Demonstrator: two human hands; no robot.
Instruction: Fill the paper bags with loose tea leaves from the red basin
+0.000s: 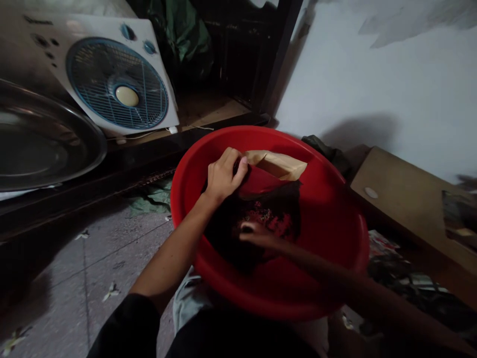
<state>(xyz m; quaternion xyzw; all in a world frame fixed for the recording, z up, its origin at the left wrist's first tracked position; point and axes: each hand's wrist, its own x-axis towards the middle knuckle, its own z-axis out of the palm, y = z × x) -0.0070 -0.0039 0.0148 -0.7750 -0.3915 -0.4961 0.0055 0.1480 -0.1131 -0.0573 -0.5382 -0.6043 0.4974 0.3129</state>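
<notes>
A large red plastic tub (335,233) is in front of me, with a dark heap of small loose bits (234,243) on its bottom. Inside it stands a paper bag (294,166), red outside and tan inside, its mouth gaping. My left hand (225,174) pinches the bag's rim at the left corner, thumb on the near side. Lower in the tub, my right hand (257,234) is over the dark bits with its fingers curled in. It is dim and blurred; whatever those fingers hold is hidden.
A white box fan (126,79) and a big steel basin (48,134) stand on a low ledge at left. Green cloth (152,199) and pale scraps (112,292) lie on the tiled floor. At right, a tan board or box (406,214) leans near the white wall (391,84).
</notes>
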